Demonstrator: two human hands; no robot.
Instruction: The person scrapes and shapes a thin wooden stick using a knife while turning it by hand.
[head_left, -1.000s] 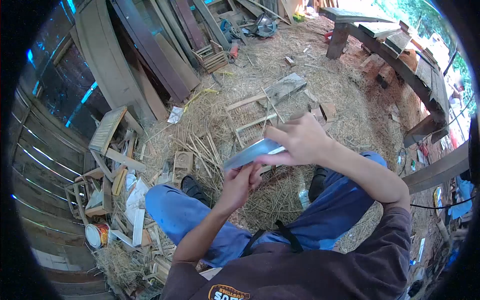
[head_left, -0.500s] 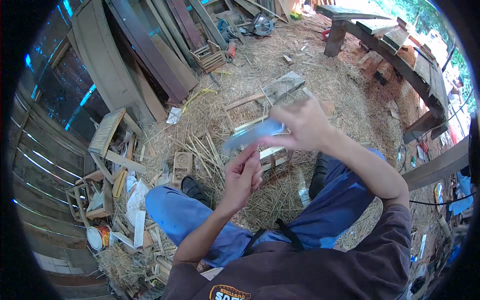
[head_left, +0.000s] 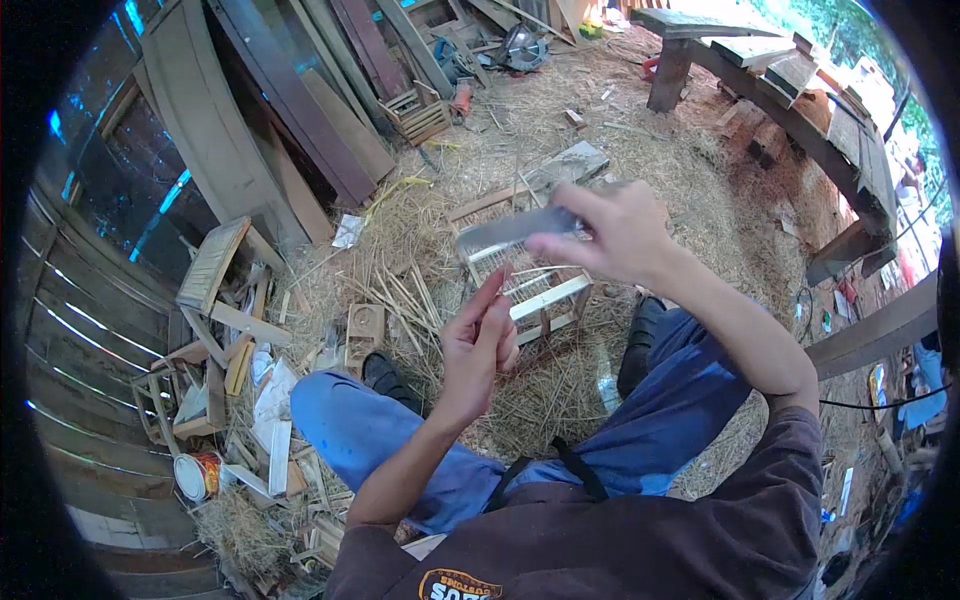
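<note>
In the middle of the view, my right hand (head_left: 612, 238) is closed on the end of a wide grey blade (head_left: 505, 231), which points left and is smeared by motion. Below the blade's tip, my left hand (head_left: 478, 345) is closed with thumb and forefinger pinched; what it holds is too small to make out. The blade and my left fingertips are apart. Beneath both hands a small slatted wooden frame (head_left: 548, 296) lies on the straw-covered ground. Thin wooden sticks (head_left: 405, 308) are scattered to the left of my left hand.
Long boards (head_left: 285, 95) lean on the wall at the upper left. A wooden bench (head_left: 820, 125) stands at the upper right. A circular saw (head_left: 523, 48) lies at the back. A paint can (head_left: 196, 476) and wood scraps are at the lower left.
The blade in my right hand has moved up and away from my left fingers, and it lies flatter across the view. My left hand has shifted slightly left and down.
</note>
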